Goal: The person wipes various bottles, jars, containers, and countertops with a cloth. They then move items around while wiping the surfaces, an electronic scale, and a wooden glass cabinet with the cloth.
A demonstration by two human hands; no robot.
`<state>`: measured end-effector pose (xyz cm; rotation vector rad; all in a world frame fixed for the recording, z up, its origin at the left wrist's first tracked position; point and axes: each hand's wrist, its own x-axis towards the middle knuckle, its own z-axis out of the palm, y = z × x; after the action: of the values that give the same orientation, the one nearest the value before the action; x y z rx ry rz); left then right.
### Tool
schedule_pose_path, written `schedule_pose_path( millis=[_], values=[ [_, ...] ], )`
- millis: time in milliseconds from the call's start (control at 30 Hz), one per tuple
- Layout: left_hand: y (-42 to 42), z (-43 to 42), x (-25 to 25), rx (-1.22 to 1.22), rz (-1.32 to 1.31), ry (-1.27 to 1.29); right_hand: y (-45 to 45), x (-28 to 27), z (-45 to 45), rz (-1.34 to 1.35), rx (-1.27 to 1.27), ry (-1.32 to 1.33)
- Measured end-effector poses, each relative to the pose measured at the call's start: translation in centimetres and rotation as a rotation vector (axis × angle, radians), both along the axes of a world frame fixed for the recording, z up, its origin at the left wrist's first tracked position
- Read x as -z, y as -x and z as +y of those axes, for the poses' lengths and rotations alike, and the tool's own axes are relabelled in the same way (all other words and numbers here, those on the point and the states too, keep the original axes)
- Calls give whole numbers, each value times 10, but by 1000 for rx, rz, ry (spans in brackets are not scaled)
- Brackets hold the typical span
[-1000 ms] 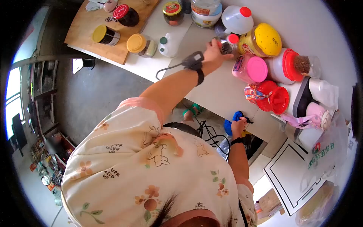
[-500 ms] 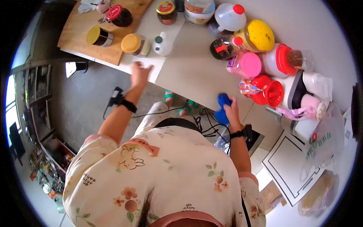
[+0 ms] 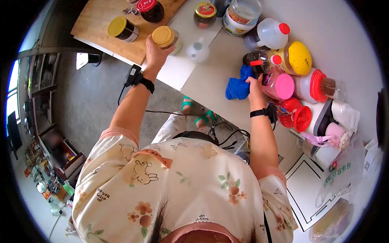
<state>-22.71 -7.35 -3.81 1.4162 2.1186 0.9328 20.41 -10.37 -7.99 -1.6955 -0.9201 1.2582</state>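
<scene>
My left hand (image 3: pixel 157 55) is wrapped round the near side of a clear jar (image 3: pixel 163 37) with a yellow-orange lid, which stands at the edge of the wooden board. Bunched in my right hand (image 3: pixel 255 87) is a blue cloth (image 3: pixel 238 86), held over the countertop. Some of the right fingers are hidden by the cloth. Just beyond that hand are a pink-lidded jar (image 3: pixel 284 86) and a dark bottle with a red cap (image 3: pixel 256 62). A small white bottle (image 3: pixel 198 51) stands to the right of the yellow-lidded jar.
More jars are on the wooden board (image 3: pixel 94 25), including a dark yellow-lidded jar (image 3: pixel 122 29) and a red-lidded jar (image 3: pixel 150 9). Along the wall stand a white jug (image 3: pixel 272 33), a large yellow-lidded tub (image 3: pixel 299 58) and red-lidded containers (image 3: pixel 318 86). Cables hang below the counter.
My left hand has reached forward and closed on the yellow-lidded jar. My right hand has carried the blue cloth up and forward over the countertop. The whole view has shifted.
</scene>
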Motion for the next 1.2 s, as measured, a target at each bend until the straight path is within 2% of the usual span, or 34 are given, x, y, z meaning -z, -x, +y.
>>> schedule_pose_path(
  millis=[100, 200, 300, 333, 433, 467, 500, 533, 567, 600, 633, 700, 767, 867, 967, 1033, 1100, 1133, 1200],
  values=[
    [8, -15, -7, -39, -24, -9, 6, 34, -7, -54, 77, -26],
    [10, -54, -23, -97, 66, 26, 24, 22, -13, -149, -140, 78],
    [7, -106, -40, -15, 14, 71, 43, 11, -7, -131, -85, 116],
    [3, -122, -47, 16, 12, 103, 43, 29, -4, -215, 60, 125],
    [-19, -156, -62, 116, 18, 162, 41, 22, 1, -127, 352, 180],
    [-30, -164, -66, 160, 29, 166, 29, 16, 1, -70, 103, -86],
    [-44, -167, -68, 221, 23, 170, 35, -4, 0, -39, 43, -86],
    [-58, -167, -76, 260, -15, 191, 40, -20, 2, -15, -12, -83],
    [-74, -163, -76, 307, -41, 174, 28, 25, 5, -101, -14, -173],
    [-89, -160, -76, 350, -62, 158, 32, 26, 3, -93, -34, -242],
    [-103, -157, -76, 386, -77, 141, 36, 5, -4, -112, -69, 38],
    [-134, -144, -78, 446, -124, 103, 23, 14, -5, -184, -337, 75],
    [-164, -128, -79, 492, -118, 48, 18, -2, -13, -175, -306, 51],
    [-215, -100, -74, 546, -92, 29, -20, 38, -34, -290, -196, -1],
    [-266, -68, -56, 602, -71, -14, -57, 16, -78, -117, -195, 103],
    [-298, -46, -39, 607, -76, -45, -74, 27, -116, -374, -169, 30],
    [-327, -25, -26, 581, -79, -55, -79, 10, -147, -454, -180, 135],
    [-338, -14, -24, 583, -161, -32, -81, 9, -160, -408, -152, 147],
    [-359, 4, -17, 556, -165, -76, -85, 11, -181, -308, -101, 194]
  ],
)
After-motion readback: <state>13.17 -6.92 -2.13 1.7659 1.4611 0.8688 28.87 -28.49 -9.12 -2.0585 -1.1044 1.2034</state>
